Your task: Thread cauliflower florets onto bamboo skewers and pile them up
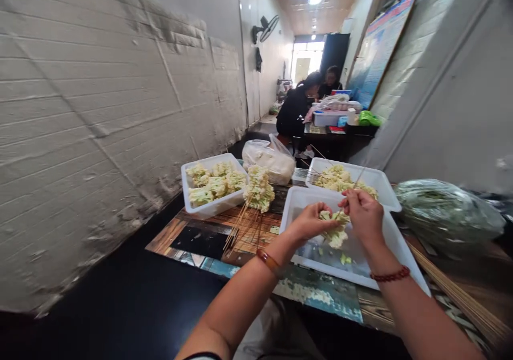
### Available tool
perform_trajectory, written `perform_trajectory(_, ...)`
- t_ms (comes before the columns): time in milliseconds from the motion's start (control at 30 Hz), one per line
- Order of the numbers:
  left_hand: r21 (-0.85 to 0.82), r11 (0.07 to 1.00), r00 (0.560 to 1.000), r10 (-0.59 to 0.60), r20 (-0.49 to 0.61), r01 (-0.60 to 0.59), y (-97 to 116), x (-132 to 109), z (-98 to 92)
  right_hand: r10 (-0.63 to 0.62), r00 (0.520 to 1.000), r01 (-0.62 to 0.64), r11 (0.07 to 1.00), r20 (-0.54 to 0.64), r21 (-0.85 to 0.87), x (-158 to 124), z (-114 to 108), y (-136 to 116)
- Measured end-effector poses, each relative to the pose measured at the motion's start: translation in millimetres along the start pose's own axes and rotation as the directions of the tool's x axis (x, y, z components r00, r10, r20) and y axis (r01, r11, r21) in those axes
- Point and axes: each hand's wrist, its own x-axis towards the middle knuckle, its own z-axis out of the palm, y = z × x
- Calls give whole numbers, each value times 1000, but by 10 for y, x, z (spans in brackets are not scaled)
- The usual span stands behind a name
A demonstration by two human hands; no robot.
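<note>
Over the front white tray (286, 216), my left hand (312, 222) holds a cauliflower piece (335, 237) between its thumb and fingers. My right hand (364, 213) is closed on a thin skewer (364, 165) just above and right of that piece, its fingertips near the cauliflower. Small green-yellow scraps (345, 258) lie in the tray. Left of it, a pile of skewered cauliflower (258, 189) rests on the table, its sticks pointing toward me. Cauliflower pieces (218, 181) fill a white tray at the left, and more skewered cauliflower (334, 178) lies in the tray behind.
A plastic bag (268, 159) stands at the table's back. On the right are a large clear bag of greens (449, 210) and a bundle of skewers (457, 290). Two people (296, 106) sit at a farther table (316, 129). A wall runs along the left.
</note>
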Motion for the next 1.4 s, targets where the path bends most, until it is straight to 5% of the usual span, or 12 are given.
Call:
perform_trajectory(500,-5,1000,999,10,36,-10,8,-105,-93,52,975,-105,965,218,241,-53,-41,-45)
perform_trajectory(1067,-46,995,993,-85,81,89,-124,-114,-149,105,982,-141,961,160,236,-93,-57,22)
perform_trajectory(1400,43,999,997,-29,71,26,-155,-88,-175,94,983,-131,962,159,238,-131,-34,-37)
